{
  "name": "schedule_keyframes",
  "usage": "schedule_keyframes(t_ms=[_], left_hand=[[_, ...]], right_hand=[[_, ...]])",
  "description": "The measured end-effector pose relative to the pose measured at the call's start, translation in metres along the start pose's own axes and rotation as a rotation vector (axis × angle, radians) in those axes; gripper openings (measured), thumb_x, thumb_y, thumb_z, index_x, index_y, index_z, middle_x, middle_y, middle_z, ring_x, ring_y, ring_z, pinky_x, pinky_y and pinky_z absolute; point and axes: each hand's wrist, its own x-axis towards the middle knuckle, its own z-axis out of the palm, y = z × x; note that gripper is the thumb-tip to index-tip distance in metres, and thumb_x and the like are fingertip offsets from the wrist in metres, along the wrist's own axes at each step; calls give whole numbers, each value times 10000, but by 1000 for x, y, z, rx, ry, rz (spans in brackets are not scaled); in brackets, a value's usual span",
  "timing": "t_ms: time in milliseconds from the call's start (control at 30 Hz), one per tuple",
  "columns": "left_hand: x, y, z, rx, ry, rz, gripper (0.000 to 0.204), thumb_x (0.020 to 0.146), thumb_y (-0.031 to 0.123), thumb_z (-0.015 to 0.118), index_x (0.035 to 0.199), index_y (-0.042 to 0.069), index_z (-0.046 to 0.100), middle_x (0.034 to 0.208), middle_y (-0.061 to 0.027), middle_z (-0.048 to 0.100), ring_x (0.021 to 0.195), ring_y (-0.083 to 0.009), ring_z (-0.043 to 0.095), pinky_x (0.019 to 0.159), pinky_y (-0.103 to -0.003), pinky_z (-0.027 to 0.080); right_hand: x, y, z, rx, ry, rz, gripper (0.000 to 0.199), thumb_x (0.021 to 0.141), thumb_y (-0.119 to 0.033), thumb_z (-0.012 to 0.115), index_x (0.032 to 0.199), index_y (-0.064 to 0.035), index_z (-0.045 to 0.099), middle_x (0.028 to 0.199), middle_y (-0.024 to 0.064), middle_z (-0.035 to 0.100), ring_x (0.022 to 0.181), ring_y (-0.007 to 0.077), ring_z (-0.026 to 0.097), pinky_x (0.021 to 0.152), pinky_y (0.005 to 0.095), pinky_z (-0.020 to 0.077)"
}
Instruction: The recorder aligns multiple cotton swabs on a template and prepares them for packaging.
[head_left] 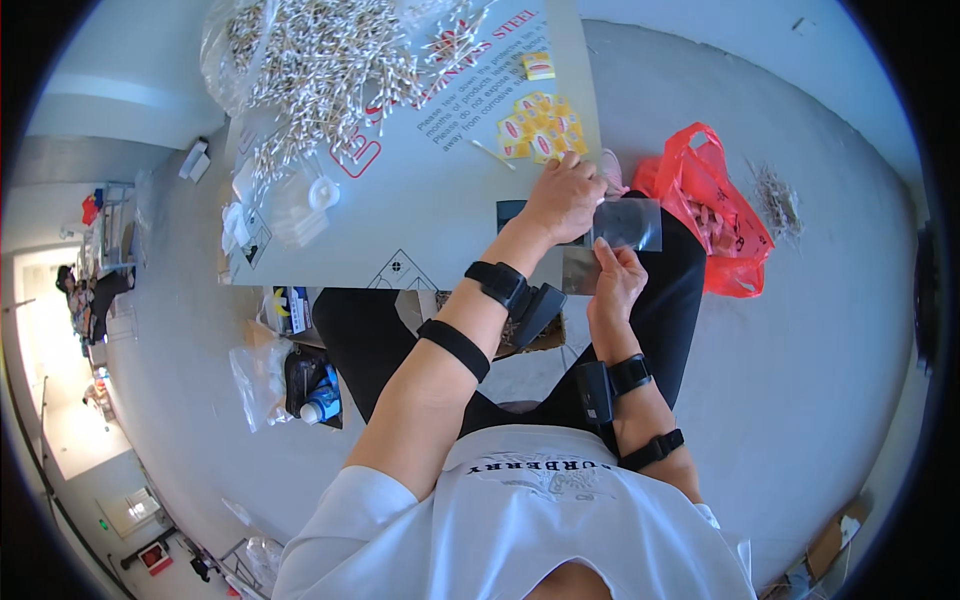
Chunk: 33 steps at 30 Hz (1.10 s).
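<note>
A small flat clear plastic bag [636, 226] is stretched out beyond the table's right front corner, above my right thigh. My left hand [566, 197] is closed with curled fingers at the bag's upper left corner; its fingertips are partly hidden. From below, my right hand [618, 282] pinches the bag's lower left edge between thumb and fingers. Just past my left hand lies a group of small yellow-and-white labels [541, 130], with another little yellow stack [538, 67] farther off. One loose cotton swab [493, 155] rests beside the labels.
A large heap of cotton swabs [320, 70] spreads over the far left of the metal-topped table [420, 220]. Clear bags [300, 210] lie near its left edge. An open red plastic bag [705, 215] and scattered swabs [778, 200] are on the floor at right. A blue bottle [322, 400] stands lower left.
</note>
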Motion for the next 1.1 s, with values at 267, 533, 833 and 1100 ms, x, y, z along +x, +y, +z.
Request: schedule_keyframes(t_ms=[267,533,833,1100], left_hand=[[-15,-4,-12,124,23,-49,109,827,187,646,853,81,642,971,-70,569,1052,-278,489,918,-406,402],[-53,-60,-33,-54,391,-292,312,737,79,738,1011,78,589,1110,-87,566,1116,-297,491,897,-441,404],[-75,-86,-38,105,342,-402,203,737,119,735,867,77,584,983,-75,554,1036,-295,497,864,-441,393],[-108,-112,-49,-141,541,-413,182,751,57,703,877,57,571,957,-123,568,950,-335,513,816,-440,411]], right_hand=[[-9,-5,16,-426,15,-160,198,760,-45,764,668,49,615,904,82,593,791,172,562,707,310,438],[-48,-27,-2,-244,-99,-222,142,877,-82,701,847,-48,566,806,-21,531,703,70,447,663,224,406],[-3,-26,112,-766,-510,-834,295,766,-16,699,1040,-21,589,1032,128,560,829,295,570,735,393,479],[-4,-13,130,-957,-599,-943,298,719,-59,715,1001,-30,621,1107,106,556,1010,320,550,845,414,444]])
